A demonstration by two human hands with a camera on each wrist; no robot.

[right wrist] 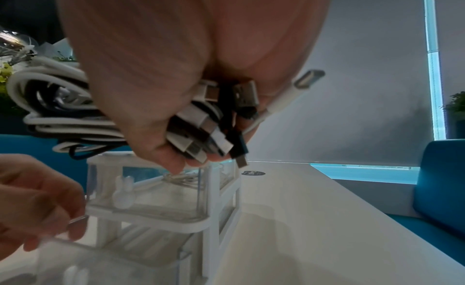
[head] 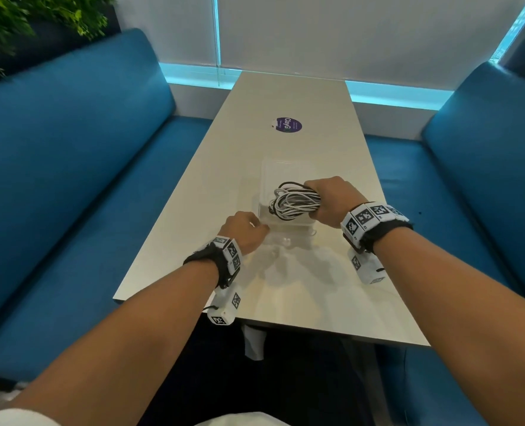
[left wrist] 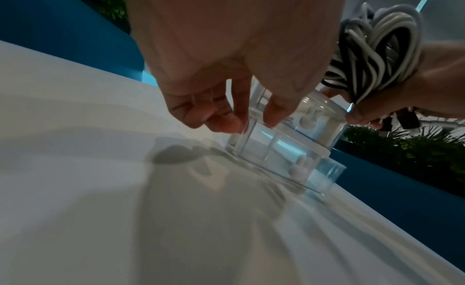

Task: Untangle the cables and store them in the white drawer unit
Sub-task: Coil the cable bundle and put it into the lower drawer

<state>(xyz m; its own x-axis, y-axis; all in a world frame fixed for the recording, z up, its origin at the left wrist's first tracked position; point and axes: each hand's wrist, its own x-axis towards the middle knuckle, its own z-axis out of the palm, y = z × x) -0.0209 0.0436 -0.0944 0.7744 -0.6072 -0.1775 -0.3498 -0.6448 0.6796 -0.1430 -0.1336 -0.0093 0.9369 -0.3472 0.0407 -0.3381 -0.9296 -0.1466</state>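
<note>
Several white and black cables [head: 295, 200], looped into one bunch, are clenched in the person's right hand [head: 333, 200], held just above the white drawer unit [right wrist: 161, 205] on the pale table [head: 301, 290]. That fist wraps the bundle near the plug ends, which stick out below the fingers in the right wrist view. The left hand [head: 245, 230] is low at the unit's near left corner, fingers curled; its fingertips [left wrist: 226, 122] appear to touch the clear lower drawer, though a firm grip cannot be confirmed.

The cables look light, soft and springy, likely to uncoil once released, so gripping across all loops at the middle seems wisest. The plastic unit looks light and slick, apt to slide or tip, so steadying its frame while loading seems sensible.
</note>
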